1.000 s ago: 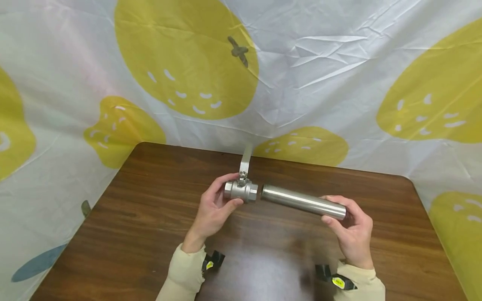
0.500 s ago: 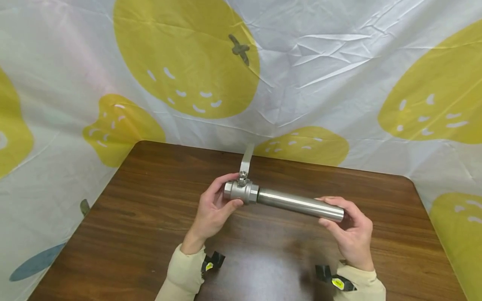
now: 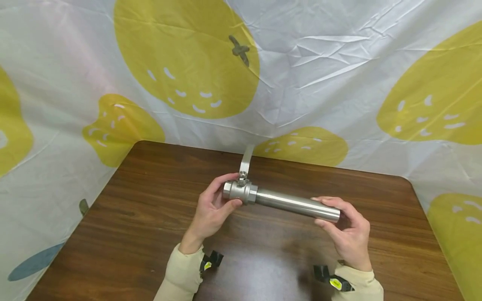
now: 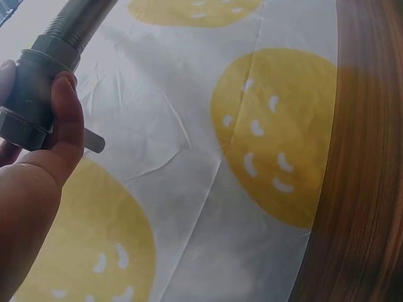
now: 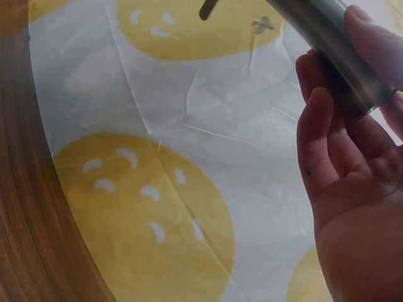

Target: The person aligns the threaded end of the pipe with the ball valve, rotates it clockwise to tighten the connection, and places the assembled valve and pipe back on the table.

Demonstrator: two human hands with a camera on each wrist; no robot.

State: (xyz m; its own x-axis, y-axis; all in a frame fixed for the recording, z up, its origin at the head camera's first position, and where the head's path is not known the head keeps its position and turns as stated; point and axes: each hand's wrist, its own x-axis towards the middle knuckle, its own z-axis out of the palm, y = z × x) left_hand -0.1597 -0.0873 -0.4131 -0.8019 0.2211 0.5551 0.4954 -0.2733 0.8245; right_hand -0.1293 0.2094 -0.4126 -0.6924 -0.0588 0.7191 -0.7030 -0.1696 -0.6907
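Note:
My left hand (image 3: 211, 211) grips a silver ball valve (image 3: 239, 191) by its body, thumb in front and fingers behind. The valve's lever handle (image 3: 246, 161) points away toward the back of the table. A steel pipe (image 3: 293, 204) runs right from the valve, its near end in the valve's right port. Some of the pipe's thread (image 4: 63, 28) shows outside the hexagonal end in the left wrist view. My right hand (image 3: 350, 232) holds the pipe's plain far end between thumb and fingers. The right wrist view shows the fingers under the pipe (image 5: 334, 50).
Valve and pipe are held above a brown wood-grain table (image 3: 150, 234). A white fabric sheet (image 3: 320, 83) printed with yellow fruit hangs around the table's back and sides. Both wrists wear black camera straps over beige sleeves (image 3: 184, 271).
A second ago the pipe's threaded end stood apart from the valve. My right hand has moved it left into the valve's port. The left hand and the valve have hardly moved.

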